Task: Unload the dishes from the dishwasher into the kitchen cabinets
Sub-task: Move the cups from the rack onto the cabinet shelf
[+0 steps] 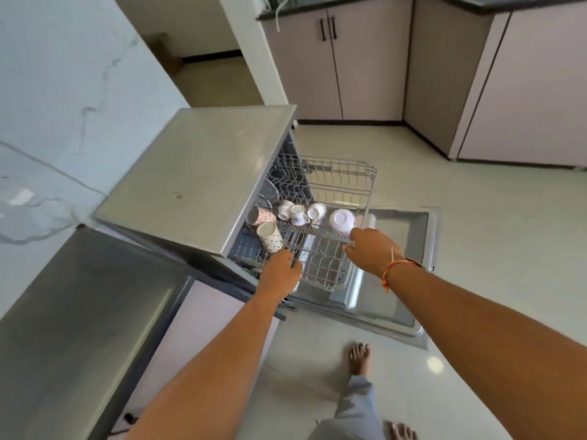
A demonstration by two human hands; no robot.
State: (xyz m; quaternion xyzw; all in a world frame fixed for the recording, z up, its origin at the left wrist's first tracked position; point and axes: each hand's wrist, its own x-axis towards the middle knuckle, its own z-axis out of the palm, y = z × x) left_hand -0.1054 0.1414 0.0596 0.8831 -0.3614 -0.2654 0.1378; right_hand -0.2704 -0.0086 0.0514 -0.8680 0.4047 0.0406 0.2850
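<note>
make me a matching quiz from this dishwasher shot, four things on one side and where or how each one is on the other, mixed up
Things:
1. white bowl
2. left hand
3. dishwasher door
4. orange thread band

Places or states:
A. folded down flat over the floor
B. upside down at the rack's right edge
C. around the right wrist
D. at the near left corner of the upper rack

Pairs: 1-B, 2-D, 3-A, 4-C

We see a brushed-metal dishwasher (197,173), its rack (333,192) of pale coated wire, glossy ceramic cups (300,212), a shiny tiled floor (476,249) and matt cabinet doors (365,65).
</note>
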